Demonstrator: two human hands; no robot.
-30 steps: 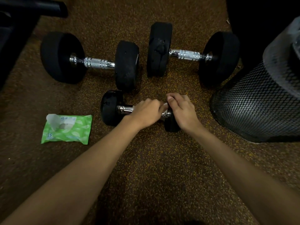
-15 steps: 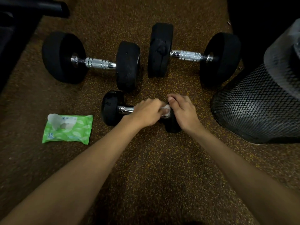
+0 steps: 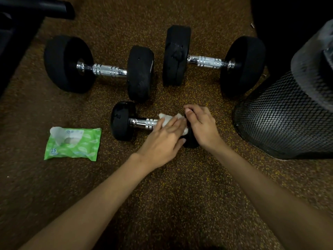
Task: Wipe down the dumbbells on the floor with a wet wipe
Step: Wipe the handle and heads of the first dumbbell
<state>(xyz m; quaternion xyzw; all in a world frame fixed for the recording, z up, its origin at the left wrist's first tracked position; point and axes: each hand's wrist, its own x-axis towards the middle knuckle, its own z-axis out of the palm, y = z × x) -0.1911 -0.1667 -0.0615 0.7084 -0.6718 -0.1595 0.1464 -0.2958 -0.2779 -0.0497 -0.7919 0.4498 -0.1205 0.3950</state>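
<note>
A small dumbbell with black rubber heads and a chrome knurled handle (image 3: 124,121) lies on the brown yellow-flecked rubber floor (image 3: 180,195), in front of the person. The left hand (image 3: 162,141) lies flat, fingers straight and together, pressing a crumpled white wet wipe (image 3: 168,117) onto the right part of the handle. The right hand (image 3: 201,127) is cupped over the right head, fingers curled round it.

Beyond it lie two larger black dumbbells with chrome handles, one to the left (image 3: 106,70) and one to the right (image 3: 207,62), their inner heads close together.

A green soft plastic pack of wipes (image 3: 73,143) lies left of the small dumbbell, its flap peeled open; a white "15" is readable at its lower left corner, the other print being too small to read.

A black wire-mesh bin (image 3: 281,120) stands at the right.
</note>
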